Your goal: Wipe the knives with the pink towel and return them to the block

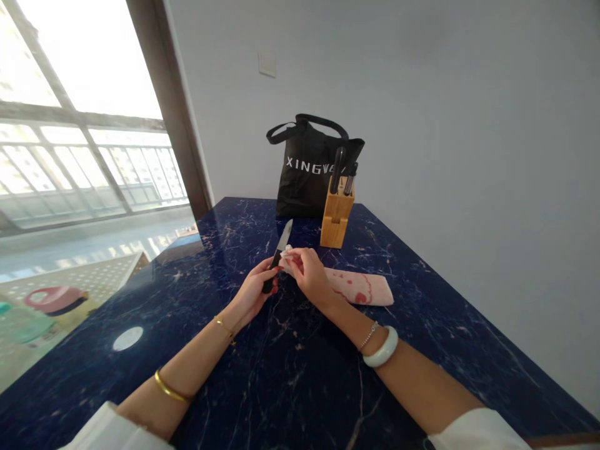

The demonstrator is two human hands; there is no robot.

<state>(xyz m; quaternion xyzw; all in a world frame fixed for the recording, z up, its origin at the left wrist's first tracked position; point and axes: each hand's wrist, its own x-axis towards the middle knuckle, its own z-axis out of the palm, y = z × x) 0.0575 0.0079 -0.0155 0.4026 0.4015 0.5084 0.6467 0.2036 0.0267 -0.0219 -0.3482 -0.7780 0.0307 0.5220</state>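
My left hand (255, 284) is closed around the black handle of a knife (284, 235), whose blade points up and away from me. Close beside it, my right hand (307, 272) pinches a crumpled white tissue (287, 252) against the knife near the top of the handle. Behind my right wrist lies a folded pink towel (360, 287) with a red pattern. Part of the tissue is covered by my fingers.
Farther back on the dark blue marbled table (290, 381) stands a wooden knife block (335, 219) with black-handled tools in it. A black tote bag (300, 187) stands behind it, near the wall. At the left, a perforated cream surface (107, 275) holds a pink-lidded container (54, 298).
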